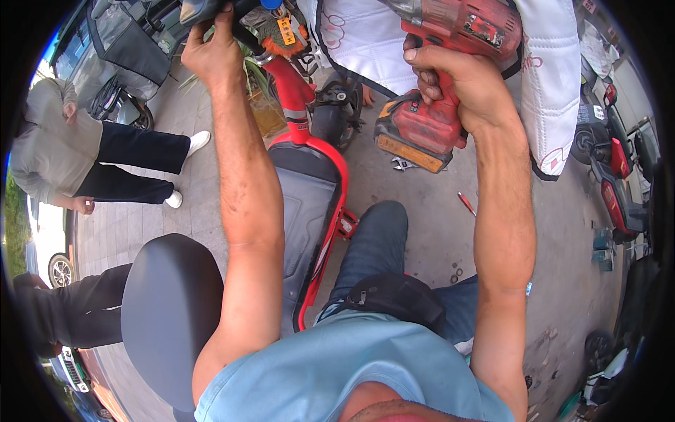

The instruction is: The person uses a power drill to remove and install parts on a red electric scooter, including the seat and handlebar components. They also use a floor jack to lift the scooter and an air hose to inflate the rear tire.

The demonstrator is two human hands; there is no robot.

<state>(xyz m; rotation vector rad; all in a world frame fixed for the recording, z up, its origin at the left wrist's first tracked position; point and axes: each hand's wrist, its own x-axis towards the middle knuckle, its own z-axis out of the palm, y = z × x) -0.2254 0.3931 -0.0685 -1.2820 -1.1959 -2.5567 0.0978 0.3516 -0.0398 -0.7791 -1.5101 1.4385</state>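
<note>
In my right hand (467, 81) is a worn red cordless impact wrench (485, 32), its fingers closed round the pistol grip. The battery (418, 130) has an orange base; the nose of the tool reaches the top edge, so its tip is hard to make out. My left hand (211, 60) is raised at the top left, thumb and fingers closed on a dark smooth part (200, 10) by the handlebar, mostly cut off by the frame. Below is a red electric scooter with a red stem (287, 88) and a black footboard (302, 204). An orange tag (286, 30) hangs near the handlebar.
The scooter's black seat (172, 316) stands at my left. A white quilted cover (552, 91) hangs around the tool. On the ground lie a wrench (403, 164) and a red screwdriver (467, 203). A person (63, 141) stands at left; parked scooters (612, 190) line the right.
</note>
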